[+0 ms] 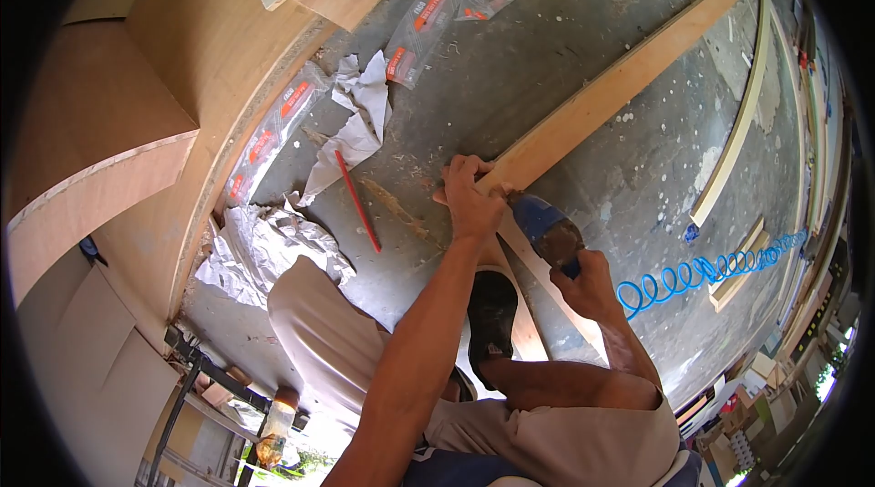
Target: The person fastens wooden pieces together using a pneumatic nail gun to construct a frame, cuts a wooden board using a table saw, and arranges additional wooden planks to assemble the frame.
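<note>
My left hand [472,197] is closed around the near end of a long wooden board [620,91], which runs off to the upper right over the concrete floor. In my right hand [588,287] is the handle of a blue power tool [547,230], its front end at the board's end, close beside my left hand. What the tool's tip touches is too small to tell. Below the board's end, more wooden strips [551,285] lie between my shoe and the tool.
A red pencil-like stick [357,202], crumpled white paper [273,246] and clear plastic wrappers [419,27] lie left of the hands. Curved wooden panels [228,113] stand at the left. A coiled blue hose [674,279] and a thin strip [743,113] are at the right.
</note>
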Demonstrator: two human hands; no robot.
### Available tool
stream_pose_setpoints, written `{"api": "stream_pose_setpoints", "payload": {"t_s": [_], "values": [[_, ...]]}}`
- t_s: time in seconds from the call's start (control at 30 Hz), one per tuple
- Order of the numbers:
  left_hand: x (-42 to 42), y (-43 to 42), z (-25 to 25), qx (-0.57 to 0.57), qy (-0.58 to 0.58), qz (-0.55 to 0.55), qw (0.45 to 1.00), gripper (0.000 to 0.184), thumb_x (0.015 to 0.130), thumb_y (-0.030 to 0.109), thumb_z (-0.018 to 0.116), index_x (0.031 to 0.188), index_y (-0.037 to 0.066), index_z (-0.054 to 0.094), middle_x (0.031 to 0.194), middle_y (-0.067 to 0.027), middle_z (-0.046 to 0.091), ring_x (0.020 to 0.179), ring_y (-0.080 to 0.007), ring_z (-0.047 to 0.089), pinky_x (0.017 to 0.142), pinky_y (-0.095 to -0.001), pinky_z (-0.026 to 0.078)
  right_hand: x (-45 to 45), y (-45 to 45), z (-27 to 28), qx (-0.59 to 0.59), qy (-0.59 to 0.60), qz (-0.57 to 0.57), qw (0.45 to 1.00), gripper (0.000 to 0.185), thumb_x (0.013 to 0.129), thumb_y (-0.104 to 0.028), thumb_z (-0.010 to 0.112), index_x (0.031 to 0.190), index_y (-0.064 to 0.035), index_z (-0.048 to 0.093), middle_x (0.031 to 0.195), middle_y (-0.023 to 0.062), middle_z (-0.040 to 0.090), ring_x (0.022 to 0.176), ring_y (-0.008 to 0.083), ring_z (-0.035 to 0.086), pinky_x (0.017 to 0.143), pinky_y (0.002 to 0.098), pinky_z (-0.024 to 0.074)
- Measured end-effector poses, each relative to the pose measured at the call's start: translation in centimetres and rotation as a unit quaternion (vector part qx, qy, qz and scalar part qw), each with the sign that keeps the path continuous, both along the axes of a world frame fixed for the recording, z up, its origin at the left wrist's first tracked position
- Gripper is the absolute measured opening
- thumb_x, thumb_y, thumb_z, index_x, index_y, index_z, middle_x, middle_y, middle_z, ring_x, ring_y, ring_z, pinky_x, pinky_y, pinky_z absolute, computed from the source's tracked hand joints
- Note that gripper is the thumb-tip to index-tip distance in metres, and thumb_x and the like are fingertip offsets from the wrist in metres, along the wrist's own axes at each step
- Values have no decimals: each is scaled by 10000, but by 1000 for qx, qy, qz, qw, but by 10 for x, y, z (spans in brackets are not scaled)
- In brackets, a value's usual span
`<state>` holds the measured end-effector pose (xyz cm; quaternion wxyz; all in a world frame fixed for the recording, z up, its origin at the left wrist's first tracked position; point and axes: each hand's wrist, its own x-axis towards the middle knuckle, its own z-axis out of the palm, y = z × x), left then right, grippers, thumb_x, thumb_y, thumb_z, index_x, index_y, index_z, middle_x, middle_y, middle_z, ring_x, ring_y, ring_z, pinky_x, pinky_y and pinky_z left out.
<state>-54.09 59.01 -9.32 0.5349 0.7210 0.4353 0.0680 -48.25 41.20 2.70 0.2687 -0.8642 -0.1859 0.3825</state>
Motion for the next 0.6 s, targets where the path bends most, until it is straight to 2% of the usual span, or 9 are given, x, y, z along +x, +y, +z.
{"api": "stream_pose_setpoints", "payload": {"t_s": [0.27,0.33,0.37,0.43,0.6], "values": [[0,0,-2,-6,28,-9,1000,337,636,47,826,904,110,632,992,-24,552,1063,-269,497,924,-459,275,1,-5,-3,-1,-10,-6,1000,217,729,-147,732,731,35,614,585,190,561,506,310,554,536,390,443],[0,0,-1,0,19,-8,1000,343,633,46,829,906,106,631,992,-25,554,1061,-273,496,924,-461,282,2,-8,-4,-29,14,21,999,253,743,-144,703,968,-41,650,659,215,607,642,438,613,607,455,484],[0,-1,-1,0,20,-9,1000,343,633,46,829,906,106,631,992,-25,554,1061,-273,496,924,-461,282,1,-7,-3,-30,14,20,999,253,743,-144,703,968,-41,650,659,215,607,642,438,613,607,455,484],[0,0,0,4,17,-8,1000,347,632,46,833,908,101,629,988,-27,555,1057,-278,495,924,-460,293,0,-3,-2,10,-14,-3,1000,224,727,-147,733,725,38,608,578,199,552,501,321,552,526,395,438],[1,0,0,1,17,-10,1000,357,628,46,842,910,99,629,985,-29,553,1053,-280,497,923,-458,297,-1,-2,-2,10,-16,-6,1000,224,729,-149,732,728,39,610,582,206,555,508,340,557,528,401,440]]}}
